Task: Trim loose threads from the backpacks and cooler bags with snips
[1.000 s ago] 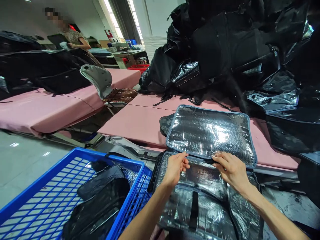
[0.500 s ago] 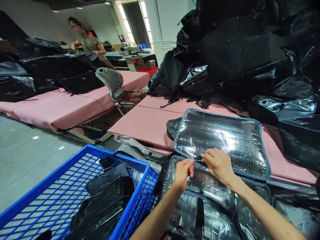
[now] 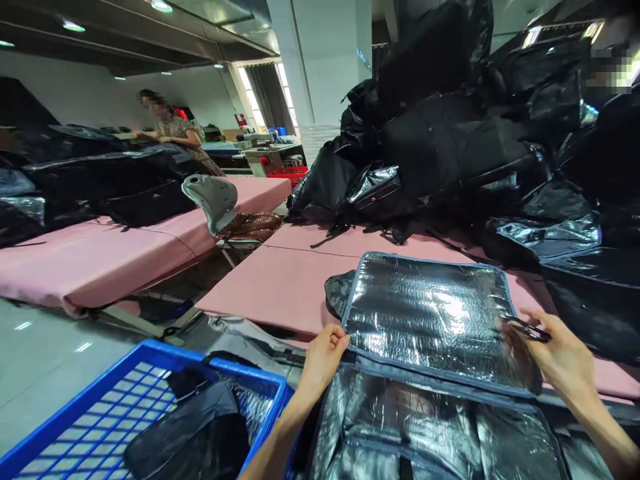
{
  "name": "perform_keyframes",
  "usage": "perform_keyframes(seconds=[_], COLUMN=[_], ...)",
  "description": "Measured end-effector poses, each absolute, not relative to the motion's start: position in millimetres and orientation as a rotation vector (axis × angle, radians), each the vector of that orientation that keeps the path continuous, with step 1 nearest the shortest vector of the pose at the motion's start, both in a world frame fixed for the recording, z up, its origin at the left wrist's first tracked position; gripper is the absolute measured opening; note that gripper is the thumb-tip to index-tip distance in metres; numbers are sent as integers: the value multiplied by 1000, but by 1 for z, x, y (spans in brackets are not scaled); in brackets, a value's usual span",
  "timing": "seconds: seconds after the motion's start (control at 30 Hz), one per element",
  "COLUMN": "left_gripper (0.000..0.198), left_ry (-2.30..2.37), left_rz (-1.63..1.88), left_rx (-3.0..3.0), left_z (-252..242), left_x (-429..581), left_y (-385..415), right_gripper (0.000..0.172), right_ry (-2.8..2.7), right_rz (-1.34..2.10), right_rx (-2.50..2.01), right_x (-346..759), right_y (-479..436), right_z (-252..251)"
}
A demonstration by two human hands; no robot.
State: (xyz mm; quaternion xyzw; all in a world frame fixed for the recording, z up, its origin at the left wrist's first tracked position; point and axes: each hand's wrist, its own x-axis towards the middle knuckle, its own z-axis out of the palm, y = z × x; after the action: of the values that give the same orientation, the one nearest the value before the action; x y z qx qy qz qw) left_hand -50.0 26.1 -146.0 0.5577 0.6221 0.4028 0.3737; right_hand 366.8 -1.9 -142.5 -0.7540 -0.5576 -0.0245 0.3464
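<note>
A silver foil-lined bag flap [image 3: 430, 313] with blue-grey edging lies folded back on the table, joined to the foil-lined bag [image 3: 430, 413] in front of me. My left hand [image 3: 325, 353] is closed in a pinch at the flap's near left corner. At the flap's right edge, my right hand [image 3: 565, 353] holds small black scissors [image 3: 533, 330], their tips pointing left over the foil. Part of a dark camouflage-patterned piece [image 3: 339, 293] sticks out from under the flap on the left.
A blue plastic crate [image 3: 150, 350] holding dark bags stands at my lower left. The pink-covered table [image 3: 270, 273] carries a tall heap of black bags [image 3: 440, 147]. A grey chair [image 3: 210, 200] and another pink table [image 3: 115, 257] are beyond; a person [image 3: 177, 133] stands there.
My hands have moved apart from the seam's middle. The left went to the flap's left corner, the right to its right edge with the scissors. The view has tilted up.
</note>
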Motion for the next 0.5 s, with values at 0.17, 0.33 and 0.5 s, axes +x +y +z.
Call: perform_keyframes(seconds=[0.17, 0.33, 0.5], left_gripper=[28, 37, 33], left_ry=[1380, 1388, 1679], left_rz=[1058, 910, 905], left_rx=[1173, 1210, 1771], left_z=[-165, -164, -111], left_x=[-44, -63, -57], left_y=[27, 29, 91], right_gripper=[49, 37, 39], right_ry=[-1227, -1320, -1689], right_rz=[310, 197, 117], right_rx=[-1740, -1668, -1745], right_x=[409, 379, 298], right_y=[32, 78, 117], right_z=[-159, -120, -74])
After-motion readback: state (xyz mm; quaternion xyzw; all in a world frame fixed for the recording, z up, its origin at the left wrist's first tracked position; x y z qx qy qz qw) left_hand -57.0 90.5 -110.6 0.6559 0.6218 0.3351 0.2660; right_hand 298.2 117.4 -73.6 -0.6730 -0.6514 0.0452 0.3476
